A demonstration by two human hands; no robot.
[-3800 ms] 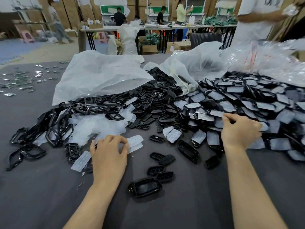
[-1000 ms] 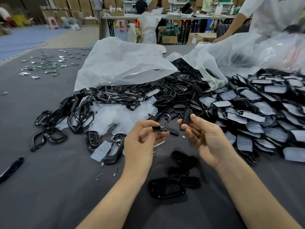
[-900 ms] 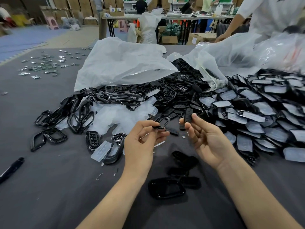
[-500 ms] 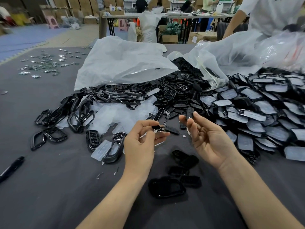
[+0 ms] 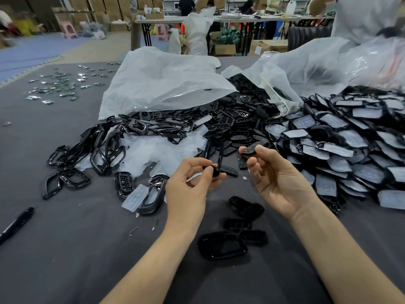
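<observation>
My left hand point(image 5: 189, 187) is raised above the grey table point(image 5: 76, 249) and pinches the lower end of a black frame ring point(image 5: 213, 154), which stands upright between thumb and forefinger. My right hand point(image 5: 278, 178) is beside it, palm up, and pinches a small black insert piece point(image 5: 248, 150) at its fingertips. The two parts are close but apart. Below my hands lie a black shell point(image 5: 221, 245) and a few small black inserts point(image 5: 245, 208).
A big heap of black parts with clear film pads point(image 5: 341, 137) covers the right side. Loose black frames point(image 5: 105, 152) lie at the left, white plastic bags point(image 5: 162, 80) behind. A black pen point(image 5: 15, 223) lies at the left edge. A person stands at the far right.
Both hands came up from the table holding parts. Over the last second the left hand has tilted the frame ring upright, and the right hand has turned its insert piece flatter.
</observation>
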